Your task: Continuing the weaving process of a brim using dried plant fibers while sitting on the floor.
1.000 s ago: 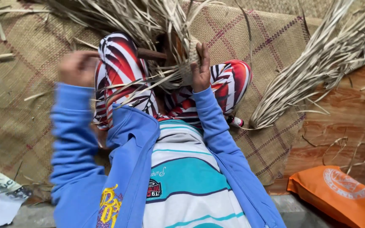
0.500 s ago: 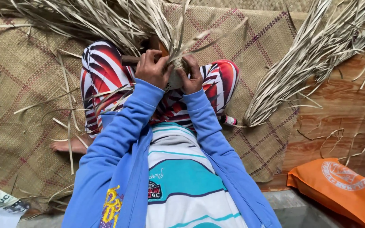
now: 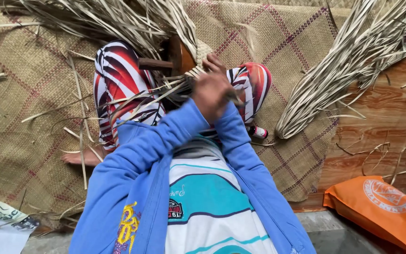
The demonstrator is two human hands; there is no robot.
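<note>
I sit cross-legged on a woven mat (image 3: 29,122) in striped red, white and black trousers. A small woven piece of dried palm strips (image 3: 202,51) rests over a wooden block (image 3: 177,59) on my lap. Loose strip ends (image 3: 142,96) fan out to the left. My left hand (image 3: 211,94), blurred, reaches across at the centre and is closed on strips at the woven piece. Beneath and behind it my right hand (image 3: 216,63) is mostly hidden. Only its fingers show, pressed against the woven piece's edge.
A thick bundle of dried strips (image 3: 353,61) lies at the right, and another pile (image 3: 90,19) sits across the top left. A small bottle (image 3: 258,132) is beside my right knee. On the wooden floor (image 3: 391,127) there is an orange bag (image 3: 381,207), with crumpled paper (image 3: 5,223) at the bottom left.
My left hand swung in from the far left to the woven piece, then crossed right over my right hand. The right hand stayed at the woven piece.
</note>
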